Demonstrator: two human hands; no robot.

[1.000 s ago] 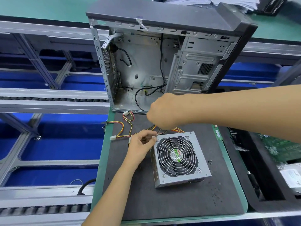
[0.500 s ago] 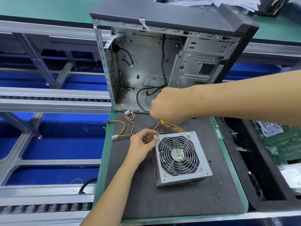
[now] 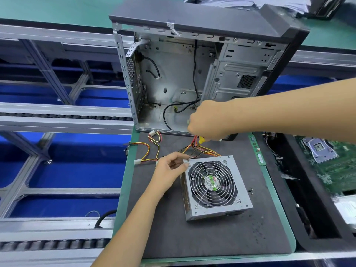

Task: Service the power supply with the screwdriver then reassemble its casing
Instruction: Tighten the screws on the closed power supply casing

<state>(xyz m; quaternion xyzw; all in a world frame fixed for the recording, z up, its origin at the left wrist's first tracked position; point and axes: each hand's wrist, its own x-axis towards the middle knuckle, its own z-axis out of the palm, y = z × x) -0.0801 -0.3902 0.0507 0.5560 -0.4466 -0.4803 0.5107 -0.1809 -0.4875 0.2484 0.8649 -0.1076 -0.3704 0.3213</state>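
A silver power supply (image 3: 241, 197) with a round fan grille lies on a dark foam mat (image 3: 192, 237). Its yellow, red and black cable bundle (image 3: 152, 145) trails off to the far left. My right hand (image 3: 209, 121) grips a yellow-handled screwdriver (image 3: 198, 144); the shaft slants down to the screw at the supply's far-left corner. My left hand (image 3: 169, 170) rests beside that corner, with fingertips pinching around the screwdriver tip. The open computer case (image 3: 221, 20) stands upright behind the mat.
A green memory stick (image 3: 257, 151) lies at the mat's right edge. Further right, a black tray (image 3: 312, 224) holds a green motherboard (image 3: 335, 166). A small dark screw (image 3: 251, 190) sits on the mat right of the supply. Conveyor rails (image 3: 57, 120) run along the left.
My right hand has risen and shifted right, baring the yellow screwdriver handle. The left hand stays at the supply's far-left corner.
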